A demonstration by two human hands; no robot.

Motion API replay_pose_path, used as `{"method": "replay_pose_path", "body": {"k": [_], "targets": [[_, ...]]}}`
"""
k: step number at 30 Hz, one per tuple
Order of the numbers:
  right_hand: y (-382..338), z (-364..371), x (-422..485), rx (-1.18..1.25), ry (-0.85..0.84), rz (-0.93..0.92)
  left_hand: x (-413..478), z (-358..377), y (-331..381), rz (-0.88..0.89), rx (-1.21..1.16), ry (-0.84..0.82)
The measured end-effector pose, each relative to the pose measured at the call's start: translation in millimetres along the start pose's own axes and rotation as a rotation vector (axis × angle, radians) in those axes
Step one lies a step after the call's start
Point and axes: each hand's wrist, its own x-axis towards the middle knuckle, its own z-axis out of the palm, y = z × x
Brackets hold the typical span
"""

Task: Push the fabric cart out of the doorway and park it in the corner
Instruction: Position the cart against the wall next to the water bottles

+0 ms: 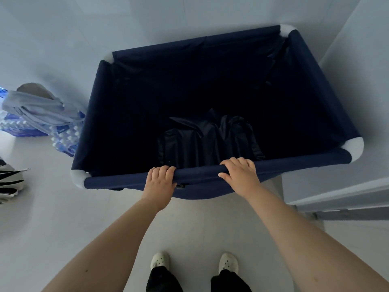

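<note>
A navy fabric cart [117, 98] with white corner caps fills the middle of the head view, its far side close to the white walls. Some dark folded fabric [202, 142] lies at its bottom. My left hand [160, 182] grips the near rim bar left of centre, fingers curled over the top. My right hand [242, 175] grips the same bar a little further right. Both arms are stretched out in front of me.
Packs of water bottles [63, 140] with a grey garment [40, 110] draped over them stand on the floor just left of the cart. A striped bag [10, 182] lies at the far left. A door frame [336, 194] stands at the right. My white shoes [160, 260] are below.
</note>
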Motion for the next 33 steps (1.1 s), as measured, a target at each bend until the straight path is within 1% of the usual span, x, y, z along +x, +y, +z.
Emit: {"method": "replay_pose_path", "body": {"k": [6,11,18,21,26,33], "targets": [[-53,13,13,-0.010,-0.021,0.007,-12,5,-56,0.027,0.019,0.059],[-118,34,23,0.012,-0.021,0.021,-31,13,-122,0.054,0.030,0.104],[-236,72,40,0.049,0.011,0.039,-63,22,-240,0.039,0.000,0.040],[-285,90,46,0.058,0.038,0.030,-77,24,-285,0.005,-0.014,0.032],[-357,111,61,0.081,0.015,0.008,-96,29,-353,-0.076,-0.010,-0.013],[-419,130,86,0.137,-0.034,-0.035,-109,30,-409,-0.194,0.008,-0.056]]}}
